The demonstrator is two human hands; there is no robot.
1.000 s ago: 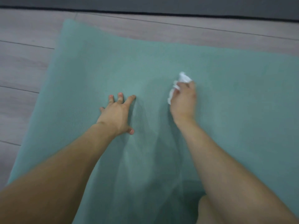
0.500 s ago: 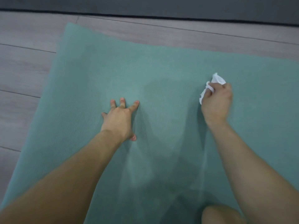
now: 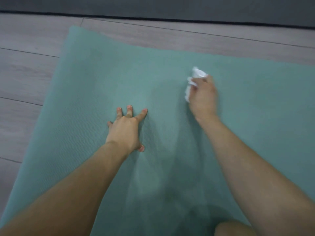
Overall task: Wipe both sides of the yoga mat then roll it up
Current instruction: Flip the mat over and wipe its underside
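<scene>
The mat (image 3: 102, 82) is teal and lies unrolled and flat on the floor (image 3: 25, 74). It fills most of the view. Its far corner shows at upper left. The far edge runs from that corner toward the right border, and the left edge runs down toward the lower left. The surface carries a fine wavy texture, plain to see near the left edge. A crumpled white tissue (image 3: 196, 75) rests against the mat right of centre, toward the far edge. The right hand (image 3: 203, 97) grips this tissue, with the fingers curled round it and paper showing beyond the fingertips and along the thumb side. This hand is slightly blurred. The left hand (image 3: 125, 132) is pressed palm-down on the mat near its centre, with fingers straight and spread and the thumb out to the side. It holds nothing. The two hands are well apart. Both forearms are bare and enter from the bottom corners. A bare knee (image 3: 233, 229) shows at the lower edge, on the mat. The floor is grey planking with dark seams. A dark band (image 3: 153, 5) crosses the top of the view beyond the planks.
</scene>
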